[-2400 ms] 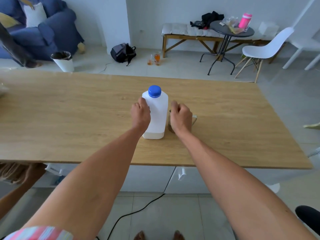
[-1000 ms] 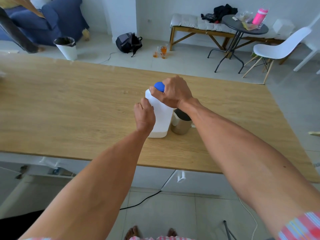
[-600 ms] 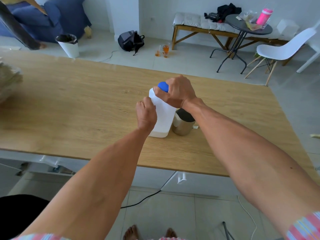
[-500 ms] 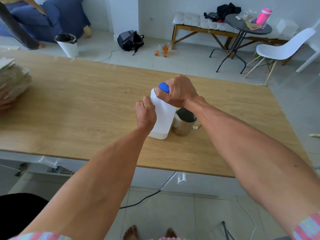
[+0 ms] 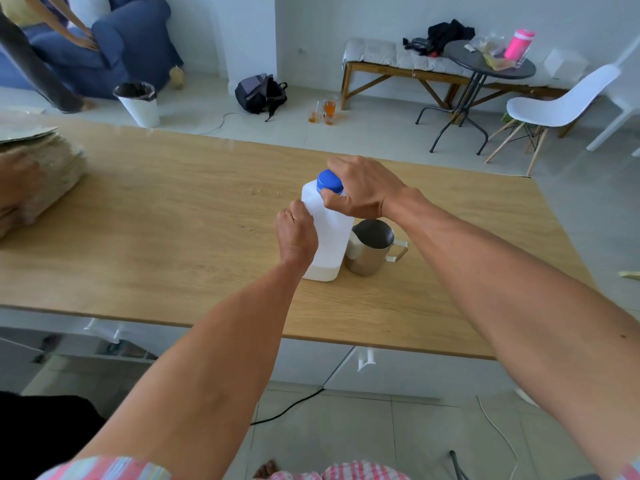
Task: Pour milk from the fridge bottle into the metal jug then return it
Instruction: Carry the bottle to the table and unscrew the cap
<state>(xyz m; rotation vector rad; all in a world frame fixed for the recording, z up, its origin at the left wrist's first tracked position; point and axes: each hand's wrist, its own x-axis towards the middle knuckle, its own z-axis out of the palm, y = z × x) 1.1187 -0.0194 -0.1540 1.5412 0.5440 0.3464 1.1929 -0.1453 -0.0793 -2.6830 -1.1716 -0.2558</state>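
A long wooden counter [image 5: 173,220] fills the middle of the scene, running from the left edge to a corner at the far right. Beyond it, on the pale tiled floor, stand a blue armchair [image 5: 114,43] at the far left, a cushioned bench [image 5: 384,60] along the far wall, a round dark side table [image 5: 485,62] and a white chair [image 5: 561,102] at the far right. A dark backpack [image 5: 259,93] lies on the floor near a white bin [image 5: 138,103], and glasses of amber drink [image 5: 325,110] sit on the floor beside the bench leg.

At the counter's left end rests a stack of flat, pale sheets [image 5: 41,171], with someone else's blurred hand on it at the frame edge.

Near the middle of the counter stands the white milk bottle [image 5: 329,237], upright, with only a low layer of milk showing at its base. Touching or just beside it on the right is the metal jug [image 5: 369,249], open mouth up, its handle pointing right.

The left hand [image 5: 296,237] holds the bottle's near-left side, fingers curled round the body. The right hand [image 5: 360,190] reaches over from the right, its grip clamped on the blue cap [image 5: 329,181] at the top, thumb on the near side and fingers over the far side. The cap is on the bottle's neck.
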